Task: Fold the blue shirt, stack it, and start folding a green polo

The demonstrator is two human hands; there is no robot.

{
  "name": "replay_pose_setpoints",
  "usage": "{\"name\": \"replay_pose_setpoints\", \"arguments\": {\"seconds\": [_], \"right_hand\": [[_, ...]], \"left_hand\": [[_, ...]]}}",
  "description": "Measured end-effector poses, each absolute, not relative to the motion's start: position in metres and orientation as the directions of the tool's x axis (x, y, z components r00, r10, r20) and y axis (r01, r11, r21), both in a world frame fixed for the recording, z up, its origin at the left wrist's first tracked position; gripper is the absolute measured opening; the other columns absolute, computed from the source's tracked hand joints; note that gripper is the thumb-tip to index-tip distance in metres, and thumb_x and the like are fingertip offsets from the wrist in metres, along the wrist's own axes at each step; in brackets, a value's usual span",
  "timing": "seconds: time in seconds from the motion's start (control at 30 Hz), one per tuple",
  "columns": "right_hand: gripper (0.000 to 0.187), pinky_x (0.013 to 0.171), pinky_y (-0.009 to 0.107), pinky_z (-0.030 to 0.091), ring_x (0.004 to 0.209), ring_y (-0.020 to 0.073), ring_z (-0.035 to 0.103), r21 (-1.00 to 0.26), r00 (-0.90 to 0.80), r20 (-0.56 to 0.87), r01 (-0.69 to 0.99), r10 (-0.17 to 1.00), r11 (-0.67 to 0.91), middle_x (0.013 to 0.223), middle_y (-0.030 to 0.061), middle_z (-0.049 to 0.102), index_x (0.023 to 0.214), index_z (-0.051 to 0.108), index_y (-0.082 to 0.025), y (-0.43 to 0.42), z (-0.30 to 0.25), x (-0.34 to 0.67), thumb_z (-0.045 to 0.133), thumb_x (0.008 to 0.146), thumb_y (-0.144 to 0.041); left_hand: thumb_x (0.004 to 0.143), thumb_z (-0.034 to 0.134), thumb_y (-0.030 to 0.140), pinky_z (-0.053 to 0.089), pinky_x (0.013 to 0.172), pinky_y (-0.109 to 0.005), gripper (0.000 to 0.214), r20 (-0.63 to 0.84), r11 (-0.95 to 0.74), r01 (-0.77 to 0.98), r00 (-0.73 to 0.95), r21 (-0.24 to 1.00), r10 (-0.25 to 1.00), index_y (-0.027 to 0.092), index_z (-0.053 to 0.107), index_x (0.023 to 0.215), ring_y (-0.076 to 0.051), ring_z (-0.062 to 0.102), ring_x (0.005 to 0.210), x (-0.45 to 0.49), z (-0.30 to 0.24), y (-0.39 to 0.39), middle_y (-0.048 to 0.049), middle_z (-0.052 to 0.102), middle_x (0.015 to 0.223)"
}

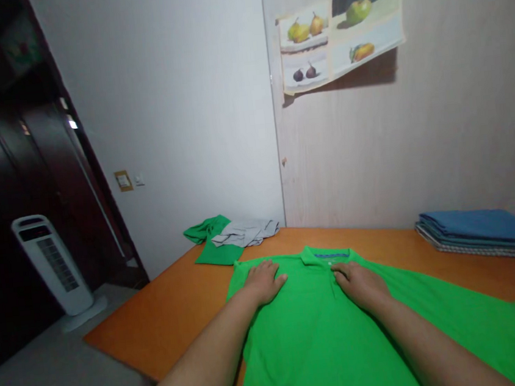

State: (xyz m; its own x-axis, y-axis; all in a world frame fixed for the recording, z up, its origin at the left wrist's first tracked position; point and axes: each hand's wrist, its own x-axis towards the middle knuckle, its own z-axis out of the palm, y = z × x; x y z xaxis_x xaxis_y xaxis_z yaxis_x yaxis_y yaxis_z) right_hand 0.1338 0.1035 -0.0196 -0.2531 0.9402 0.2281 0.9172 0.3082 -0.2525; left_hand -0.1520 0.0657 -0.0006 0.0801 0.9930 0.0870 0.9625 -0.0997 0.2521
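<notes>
A bright green polo shirt (319, 340) lies spread on the orange table, its collar (308, 258) toward the far side and one sleeve reaching out to the right. My left hand (264, 281) rests flat on the shirt's left shoulder area, fingers stretched and thumb apart. Just below the collar opening, my right hand (361, 283) has its thumb and fingertips close together at the button placket, pinching the fabric there. The shirt's lower part runs out of view at the bottom.
A crumpled green garment (220, 252) and a grey striped cloth (246, 233) lie at the table's (169, 319) back left. Folded clothes (477, 231) are stacked at the right. A white tower fan (57, 263) stands on the floor, left.
</notes>
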Motion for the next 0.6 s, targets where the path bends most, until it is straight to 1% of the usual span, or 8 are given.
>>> {"name": "replay_pose_setpoints", "arguments": {"seconds": [0.07,0.13,0.2,0.23,0.33,0.4,0.5,0.6], "right_hand": [[0.044,0.08,0.036,0.047,0.104,0.0271,0.065,-0.238,-0.264,0.225,0.918,0.938,0.316,0.117,0.0087,0.069,0.127,0.066,-0.032,0.107,-0.022,0.136,0.036,0.097,-0.044],[0.045,0.08,0.037,0.047,0.104,0.0277,0.065,-0.229,-0.278,0.219,0.917,0.935,0.327,0.117,0.0093,0.069,0.128,0.065,-0.032,0.111,-0.025,0.139,0.036,0.097,-0.045],[0.045,0.081,0.038,0.048,0.104,0.0282,0.065,-0.231,-0.282,0.223,0.915,0.933,0.332,0.117,0.01,0.069,0.129,0.065,-0.031,0.114,-0.028,0.142,0.037,0.096,-0.045],[0.045,0.082,0.038,0.048,0.104,0.0284,0.065,-0.235,-0.282,0.227,0.913,0.932,0.333,0.117,0.0103,0.069,0.128,0.066,-0.031,0.116,-0.029,0.144,0.038,0.096,-0.046],[0.045,0.083,0.039,0.048,0.105,0.0291,0.065,-0.238,-0.286,0.24,0.909,0.928,0.342,0.116,0.0102,0.069,0.127,0.067,-0.031,0.12,-0.032,0.147,0.039,0.095,-0.047],[0.046,0.084,0.039,0.048,0.106,0.0294,0.065,-0.237,-0.298,0.24,0.905,0.924,0.353,0.116,0.0101,0.069,0.127,0.066,-0.03,0.121,-0.033,0.148,0.038,0.095,-0.047],[0.047,0.085,0.04,0.049,0.108,0.0299,0.065,-0.225,-0.318,0.234,0.902,0.919,0.37,0.118,0.0109,0.068,0.128,0.066,-0.029,0.122,-0.032,0.149,0.038,0.095,-0.047],[0.046,0.086,0.04,0.049,0.108,0.0292,0.065,-0.21,-0.343,0.23,0.896,0.911,0.39,0.119,0.0107,0.069,0.127,0.066,-0.028,0.12,-0.029,0.149,0.038,0.095,-0.046]], "left_hand": [[0.091,0.052,0.055,0.027,0.117,-0.045,0.054,0.101,-0.063,0.949,0.033,0.308,0.994,0.022,0.057,0.133,-0.029,0.04,0.141,-0.158,0.001,0.064,-0.0114,0.049,0.15],[0.09,0.055,0.052,0.036,0.111,-0.041,0.049,0.116,-0.018,0.927,-0.028,0.376,0.993,0.02,0.061,0.127,-0.029,0.05,0.133,-0.159,0.004,0.067,-0.0122,0.058,0.141],[0.091,0.053,0.048,0.044,0.102,-0.038,0.046,0.135,0.026,0.892,-0.097,0.452,0.986,0.016,0.062,0.123,-0.028,0.058,0.123,-0.153,0.007,0.072,-0.0155,0.063,0.133],[0.093,0.051,0.046,0.045,0.099,-0.037,0.044,0.151,0.036,0.871,-0.125,0.49,0.981,0.015,0.063,0.122,-0.027,0.06,0.12,-0.147,0.009,0.075,-0.0158,0.064,0.131],[0.095,0.05,0.042,0.048,0.091,-0.028,0.035,0.191,0.0,0.809,-0.139,0.588,0.972,0.016,0.067,0.113,-0.021,0.064,0.109,-0.123,0.013,0.086,-0.0106,0.07,0.119],[0.097,0.047,0.039,0.05,0.081,-0.025,0.034,0.203,-0.033,0.77,-0.126,0.637,0.971,0.016,0.069,0.107,-0.018,0.067,0.097,-0.104,0.013,0.092,-0.008,0.073,0.108],[0.097,0.046,0.037,0.05,0.074,-0.024,0.034,0.206,-0.054,0.733,-0.119,0.678,0.971,0.015,0.07,0.107,-0.017,0.067,0.089,-0.077,0.01,0.098,-0.0078,0.074,0.104],[0.094,0.05,0.037,0.052,0.079,-0.029,0.033,0.205,-0.047,0.739,-0.125,0.672,0.971,0.015,0.071,0.107,-0.021,0.067,0.093,-0.059,0.003,0.097,-0.0114,0.073,0.108]]}}
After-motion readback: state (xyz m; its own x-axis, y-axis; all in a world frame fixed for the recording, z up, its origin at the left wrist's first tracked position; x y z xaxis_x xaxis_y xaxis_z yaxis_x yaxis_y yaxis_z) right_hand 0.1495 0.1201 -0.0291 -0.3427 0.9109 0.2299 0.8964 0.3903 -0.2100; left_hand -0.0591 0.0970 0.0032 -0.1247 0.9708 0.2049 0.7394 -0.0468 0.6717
